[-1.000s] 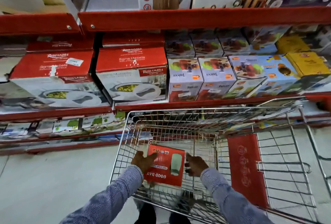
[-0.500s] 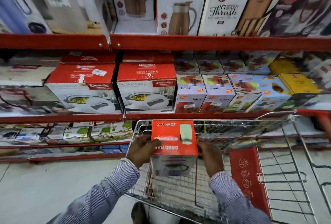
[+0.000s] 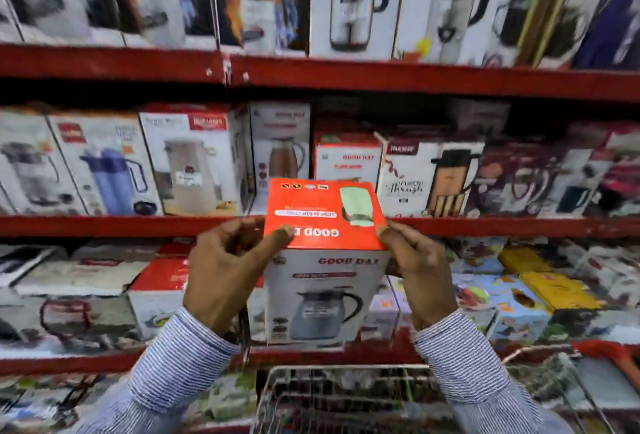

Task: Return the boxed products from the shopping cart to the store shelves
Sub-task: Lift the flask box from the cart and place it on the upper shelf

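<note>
I hold a kettle box [image 3: 325,260] upright in front of the shelves, its red top facing me and its white front picturing a grey jug. My left hand [image 3: 227,269] grips its left side with the thumb on the red top. My right hand [image 3: 415,270] clasps the right side. The box is level with the red edge of the middle shelf [image 3: 104,225]. Behind it on that shelf stands a similar red-and-white box [image 3: 348,156]. The wire shopping cart [image 3: 346,399] is below my forearms; its contents are not visible.
Red metal shelves full of boxed flasks and kettles fill the view. A copper flask box [image 3: 280,146] and a white box with a black jug [image 3: 429,177] flank the spot behind the held box. Lower shelves carry flatter red-and-white and yellow boxes [image 3: 554,288].
Both hands have lifted the kettle box out of the cart, from basket level up to the middle shelf. The view has tilted upward, so higher shelves now show.
</note>
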A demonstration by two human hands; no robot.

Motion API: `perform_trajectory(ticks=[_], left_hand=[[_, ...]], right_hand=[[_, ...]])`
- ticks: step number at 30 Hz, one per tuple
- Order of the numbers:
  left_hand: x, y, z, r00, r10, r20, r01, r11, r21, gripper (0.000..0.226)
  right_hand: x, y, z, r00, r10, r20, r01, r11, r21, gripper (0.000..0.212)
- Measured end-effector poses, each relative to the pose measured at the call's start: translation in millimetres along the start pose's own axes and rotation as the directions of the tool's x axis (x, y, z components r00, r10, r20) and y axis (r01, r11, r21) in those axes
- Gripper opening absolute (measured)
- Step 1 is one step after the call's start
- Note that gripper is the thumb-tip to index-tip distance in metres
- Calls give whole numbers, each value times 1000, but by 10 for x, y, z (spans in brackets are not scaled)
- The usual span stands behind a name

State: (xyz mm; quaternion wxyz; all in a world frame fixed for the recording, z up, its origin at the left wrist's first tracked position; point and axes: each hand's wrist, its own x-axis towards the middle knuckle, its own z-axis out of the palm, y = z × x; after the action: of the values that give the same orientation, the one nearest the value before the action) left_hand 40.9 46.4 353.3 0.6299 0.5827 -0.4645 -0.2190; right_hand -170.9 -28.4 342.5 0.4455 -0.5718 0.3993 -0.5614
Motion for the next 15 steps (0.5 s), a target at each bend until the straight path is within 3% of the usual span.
perform_trajectory(ticks=[8, 15], left_hand=[[574, 492, -410, 955, 266, -128, -264, 964, 32, 63], [1037, 383, -594, 950, 309, -56, -310, 950, -23, 50]], right_hand=[[432, -753, 526, 973, -232, 22, 231, 972, 32, 21], [727, -784, 865, 980, -199, 22, 197, 978, 72, 36]])
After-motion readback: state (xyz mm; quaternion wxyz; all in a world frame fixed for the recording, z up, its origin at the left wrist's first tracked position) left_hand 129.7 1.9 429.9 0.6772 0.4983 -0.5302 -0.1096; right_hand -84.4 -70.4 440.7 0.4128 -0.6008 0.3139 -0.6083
